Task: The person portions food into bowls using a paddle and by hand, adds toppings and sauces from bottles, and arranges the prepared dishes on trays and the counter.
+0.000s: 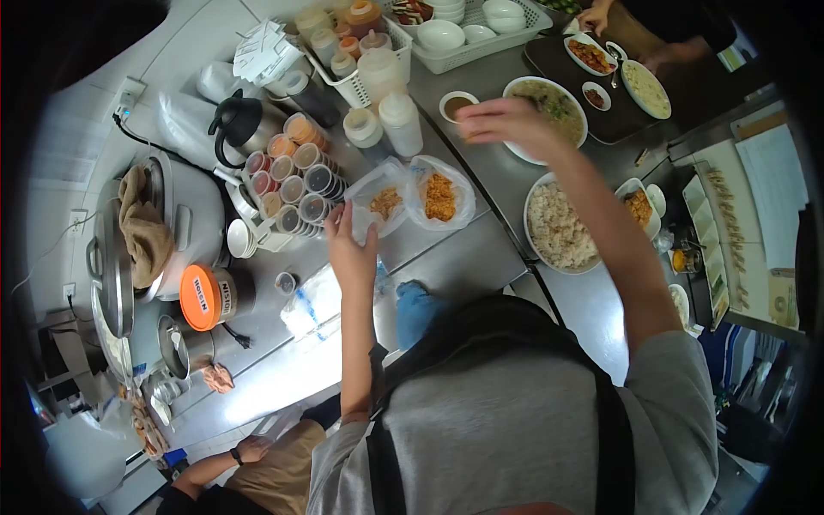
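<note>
My left hand (350,249) is at the near left edge of a clear plastic bag (378,180) of pale brown crumbs, its fingers spread apart. Whether the fingertips touch the plastic I cannot tell. Right beside it lies a second open bag (464,206) with orange-brown crumbs (440,197). My right hand (506,122) hangs above the near left rim of a large white bowl of soup (562,112) with green bits in it. Its fingers are drawn together and point left; anything in them is hidden. Just behind the fingertips stands a small bowl of brown sauce (457,105).
A big bowl of rice (558,227) stands below my right forearm. Lidded sauce cups (292,189), squeeze bottles (401,124) and an orange-lidded tub (202,296) crowd the left. Another person's hand (594,19) is by a dark tray (549,56); a seated person (266,463) is lower left.
</note>
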Available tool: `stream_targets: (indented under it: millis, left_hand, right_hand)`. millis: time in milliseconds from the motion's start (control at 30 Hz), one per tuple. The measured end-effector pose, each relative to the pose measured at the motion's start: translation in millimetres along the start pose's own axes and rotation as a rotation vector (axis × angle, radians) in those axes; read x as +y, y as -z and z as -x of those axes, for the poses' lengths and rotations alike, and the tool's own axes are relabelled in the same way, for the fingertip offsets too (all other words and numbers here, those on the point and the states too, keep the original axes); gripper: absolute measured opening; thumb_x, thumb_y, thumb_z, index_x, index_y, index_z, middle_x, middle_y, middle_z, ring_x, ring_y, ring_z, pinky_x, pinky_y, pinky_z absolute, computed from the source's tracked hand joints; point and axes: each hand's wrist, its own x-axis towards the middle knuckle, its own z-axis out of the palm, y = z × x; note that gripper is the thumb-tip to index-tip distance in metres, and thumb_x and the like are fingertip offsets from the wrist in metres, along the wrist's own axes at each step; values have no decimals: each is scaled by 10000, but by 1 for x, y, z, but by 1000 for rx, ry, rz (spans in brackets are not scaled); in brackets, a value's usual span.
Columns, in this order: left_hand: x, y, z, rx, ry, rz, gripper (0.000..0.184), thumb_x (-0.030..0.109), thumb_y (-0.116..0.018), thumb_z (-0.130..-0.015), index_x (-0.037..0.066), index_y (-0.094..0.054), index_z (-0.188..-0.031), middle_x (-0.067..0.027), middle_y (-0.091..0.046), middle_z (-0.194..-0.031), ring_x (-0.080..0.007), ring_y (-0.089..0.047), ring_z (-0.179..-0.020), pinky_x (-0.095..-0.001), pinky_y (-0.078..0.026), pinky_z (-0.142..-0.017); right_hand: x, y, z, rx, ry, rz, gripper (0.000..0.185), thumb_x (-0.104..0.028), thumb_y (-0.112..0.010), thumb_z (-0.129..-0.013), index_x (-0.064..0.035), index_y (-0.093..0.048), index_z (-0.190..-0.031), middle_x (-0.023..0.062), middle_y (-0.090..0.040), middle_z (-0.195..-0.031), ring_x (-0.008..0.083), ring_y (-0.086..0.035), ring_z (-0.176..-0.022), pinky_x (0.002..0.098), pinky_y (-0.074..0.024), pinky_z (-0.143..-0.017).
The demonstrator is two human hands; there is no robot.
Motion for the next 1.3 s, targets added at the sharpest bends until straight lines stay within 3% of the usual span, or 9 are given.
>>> stream_targets:
  millis: [200,400,500,700,900,1000,1067,1200,1300]
  left_hand:
    - [37,28,42,-144,106,75,302,95,-650,-799,69,-649,-1101,-142,-605,-1026,-308,-610,-910,-390,-480,-797]
    - [51,11,89,-280,-23,-36,287,107,-649,-796,68,-644,-1080,-143,-614,-1021,-334,-596,-921,-385,-484,-795]
    - [65,2,101,-306,-41,-1,290,99,-644,-792,70,-639,-1080,-134,-617,-1014,-329,-592,-935,-384,-481,-807]
    - [111,-19,91,-349,-150,59,286,66,-621,-798,67,-634,-1084,-139,-609,-1013,-319,-585,-911,-381,-473,-798]
    - [140,-95,42,-439,-281,377,289,66,-582,-826,30,-619,-1110,-157,-622,-915,-294,-606,-801,-363,-493,-728]
    - [146,-150,8,-465,-252,346,278,85,-538,-869,-15,-607,-1119,-181,-621,-840,-266,-629,-702,-350,-498,-661]
    - [112,-215,-16,-454,-244,419,336,102,-511,-896,-36,-547,-1200,-172,-622,-806,-243,-645,-651,-329,-515,-602]
    - [136,-242,-47,-638,319,686,509,128,-463,-935,-18,-289,-1390,-166,-628,-880,-229,-657,-671,-298,-542,-556]
    - [132,-277,-62,-669,450,860,575,77,-438,-932,12,-160,-1432,-176,-604,-912,-254,-673,-675,-293,-556,-515]
  right_hand:
    - [7,129,23,465,24,776,250,-134,-651,-812,-21,-683,-1033,126,-697,-904,152,-669,-756,260,-515,-718]
    - [24,160,6,485,9,1269,222,-119,-598,-841,-104,-679,-1047,141,-678,-909,256,-657,-750,324,-502,-701]
    - [39,164,5,529,239,1172,205,-152,-542,-864,-143,-704,-989,148,-668,-889,334,-637,-807,386,-499,-723]
    - [40,154,43,685,312,900,160,-223,-655,-831,-123,-708,-944,97,-694,-874,210,-671,-788,327,-518,-700]
    - [-12,142,267,1125,547,581,230,-193,-778,-757,-75,-622,-877,-24,-611,-832,67,-559,-719,227,-478,-666]
    - [-3,148,442,1686,307,959,209,-148,-759,-773,-63,-571,-806,-7,-554,-755,76,-525,-725,222,-452,-675]
    - [40,158,579,1813,513,974,152,-43,-710,-799,-50,-564,-757,-13,-556,-726,80,-508,-685,204,-438,-666]
    - [131,88,732,2478,-628,1112,313,-245,-737,-753,-27,-682,-971,108,-684,-1012,173,-642,-849,308,-494,-754]
    - [302,72,819,1436,-1572,626,741,-336,-761,-655,-34,-495,-1277,185,-568,-1231,322,-570,-1063,406,-458,-872]
